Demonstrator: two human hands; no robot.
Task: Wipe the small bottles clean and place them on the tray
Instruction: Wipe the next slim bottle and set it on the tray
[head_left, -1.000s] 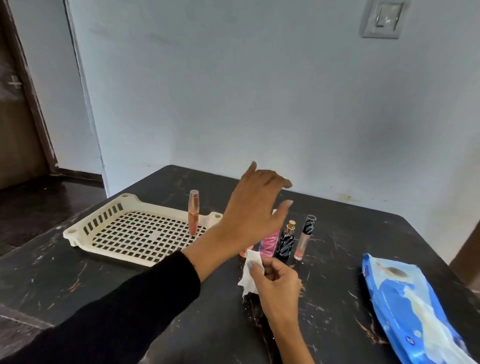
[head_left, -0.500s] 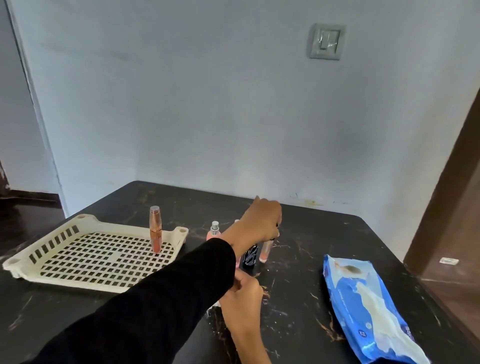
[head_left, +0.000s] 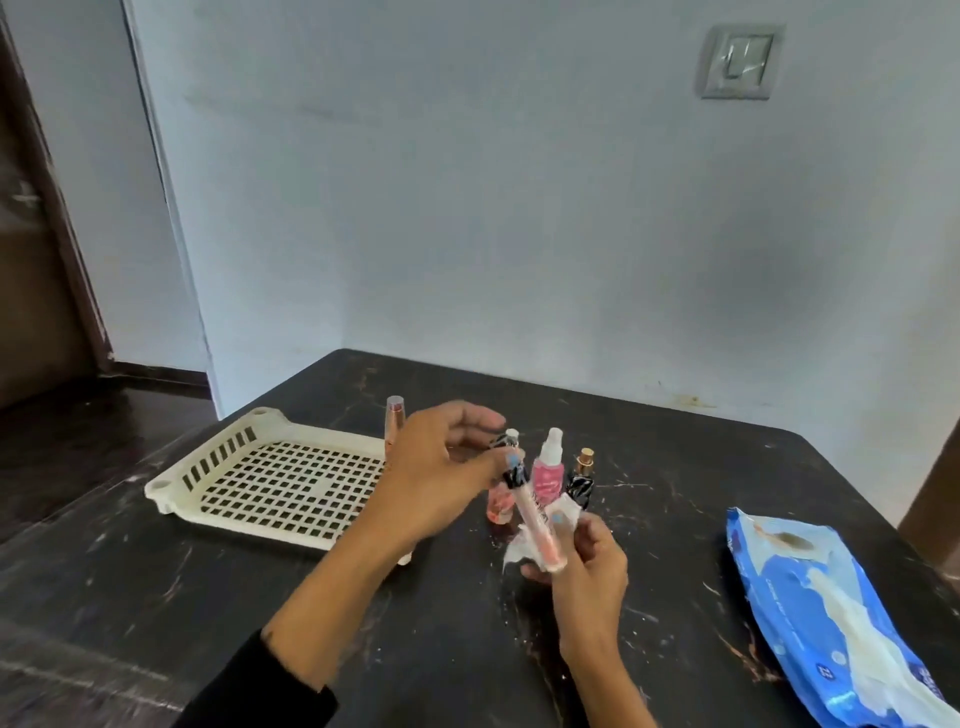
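A blue pack of wipes (head_left: 826, 629) lies on my dark marble table (head_left: 675, 467). A light switch (head_left: 737, 61) sits on the wall.

A dark, scuffed counter (head_left: 675, 467) is carrying a cream slotted tray (head_left: 280, 483) at left, three upright small bottles (head_left: 546, 470) near centre, and a blue wipes pack (head_left: 821, 613) at right.
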